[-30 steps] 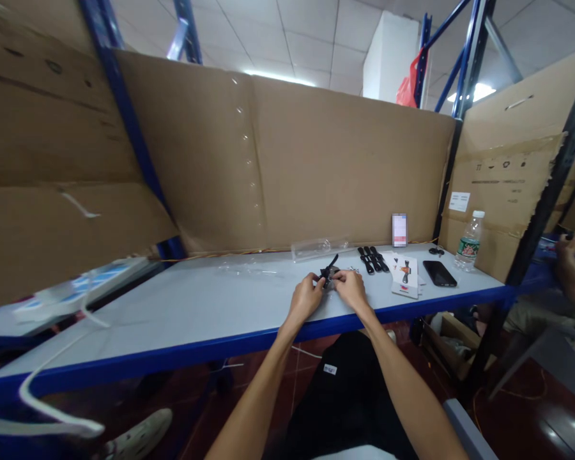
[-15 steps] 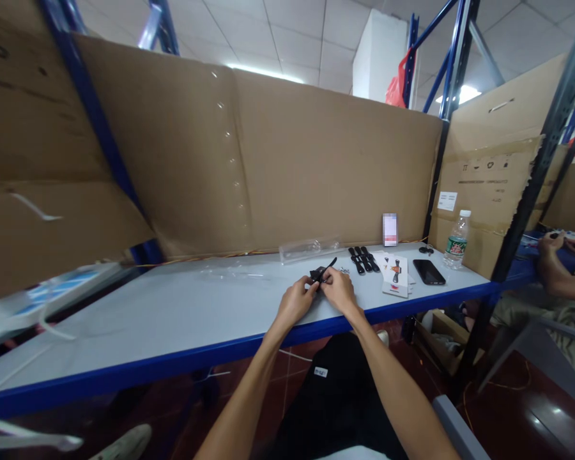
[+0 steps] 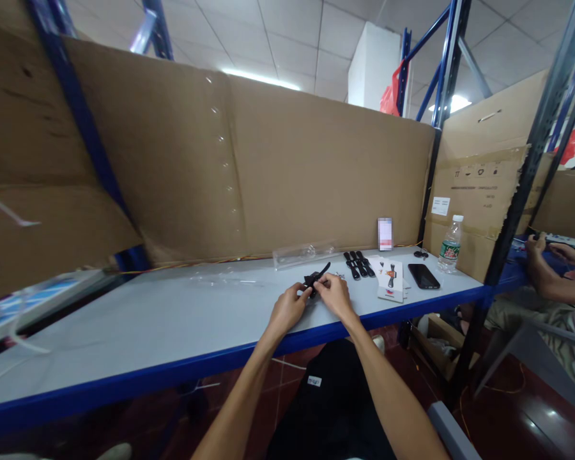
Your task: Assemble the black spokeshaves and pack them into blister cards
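A small black part with a strap-like end [image 3: 322,272] is held between both hands just above the grey tabletop [image 3: 172,319]. My left hand [image 3: 288,306] grips it from the left, with thumb and fingers pinched together. From the right, my right hand [image 3: 334,295] closes on the same part; its strap end sticks up and to the right. The part's fine details are too small to make out. Several black strap-like pieces [image 3: 359,264] lie in a group just right of the hands, beside printed cards [image 3: 390,280].
Clear plastic packaging [image 3: 304,254] lies behind the hands. To the right are a black phone [image 3: 423,276], a water bottle [image 3: 450,246] and an upright lit phone [image 3: 384,234]. Cardboard [image 3: 326,172] walls the back. Another person's hands [image 3: 546,246] show at far right.
The view has shifted slightly, so the table scene sits a little lower and further left. Both hands still hold the black part, with a small change in finger position.
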Available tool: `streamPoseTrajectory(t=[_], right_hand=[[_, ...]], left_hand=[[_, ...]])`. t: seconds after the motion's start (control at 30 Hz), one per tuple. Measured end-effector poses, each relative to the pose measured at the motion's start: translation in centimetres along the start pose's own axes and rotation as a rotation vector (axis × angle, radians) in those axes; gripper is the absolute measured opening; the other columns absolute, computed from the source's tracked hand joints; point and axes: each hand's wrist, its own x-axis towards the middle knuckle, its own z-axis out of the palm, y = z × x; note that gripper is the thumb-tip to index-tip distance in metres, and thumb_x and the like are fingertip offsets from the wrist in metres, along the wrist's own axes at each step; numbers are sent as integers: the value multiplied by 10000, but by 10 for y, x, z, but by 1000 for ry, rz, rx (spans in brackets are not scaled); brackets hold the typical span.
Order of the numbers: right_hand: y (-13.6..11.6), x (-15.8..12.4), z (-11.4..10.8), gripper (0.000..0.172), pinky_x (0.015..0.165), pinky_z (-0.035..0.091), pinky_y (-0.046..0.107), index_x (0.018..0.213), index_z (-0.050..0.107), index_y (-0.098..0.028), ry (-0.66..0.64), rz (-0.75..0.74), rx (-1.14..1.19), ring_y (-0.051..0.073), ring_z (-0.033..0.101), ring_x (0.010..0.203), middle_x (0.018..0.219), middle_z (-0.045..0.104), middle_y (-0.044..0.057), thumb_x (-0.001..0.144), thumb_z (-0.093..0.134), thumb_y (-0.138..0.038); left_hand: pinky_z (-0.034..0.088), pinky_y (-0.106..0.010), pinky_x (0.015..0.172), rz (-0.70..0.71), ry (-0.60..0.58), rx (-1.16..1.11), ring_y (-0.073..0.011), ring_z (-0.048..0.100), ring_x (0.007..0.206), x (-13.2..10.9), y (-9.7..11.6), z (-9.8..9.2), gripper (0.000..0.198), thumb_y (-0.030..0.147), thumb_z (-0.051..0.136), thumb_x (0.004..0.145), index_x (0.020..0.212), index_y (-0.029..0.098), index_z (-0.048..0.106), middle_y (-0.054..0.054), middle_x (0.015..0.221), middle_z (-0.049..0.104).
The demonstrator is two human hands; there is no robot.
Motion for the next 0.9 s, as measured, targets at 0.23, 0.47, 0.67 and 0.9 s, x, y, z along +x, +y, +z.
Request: streamPoseTrajectory(t=[0.23,0.47,0.67,0.9], right_hand=[[6,5,6,49,712,489,239,784,677,-245,-29,35,9,166,689,742,693,705,-29,831,686,-233],[6,7,6,222,739,488,238,845,657,-225,15,-55,1,156,679,755,737,717,-29,720,637,-44],[10,7,7,138,681,472,234,800,637,-231,-48,-71,17,163,658,679,630,663,-51,718,681,-129],[13,11,5,151,692,474,235,766,616,-237,-36,-105,52,160,662,710,669,662,-60,683,659,-119]], left_hand=[[362,-256,555,18,-19,28,-196,598,575,-1,1,-1,267,401,514,914,951,194,678,-14,596,631],[342,-270,582,36,-21,118,-214,602,614,-2,4,-2,275,377,481,948,997,182,668,-29,619,639],[374,-268,633,53,8,126,-221,644,689,-2,3,2,241,349,493,954,984,191,673,-59,708,696],[385,-256,633,42,24,46,-203,647,719,0,2,4,241,339,526,938,988,174,694,-70,776,722]])
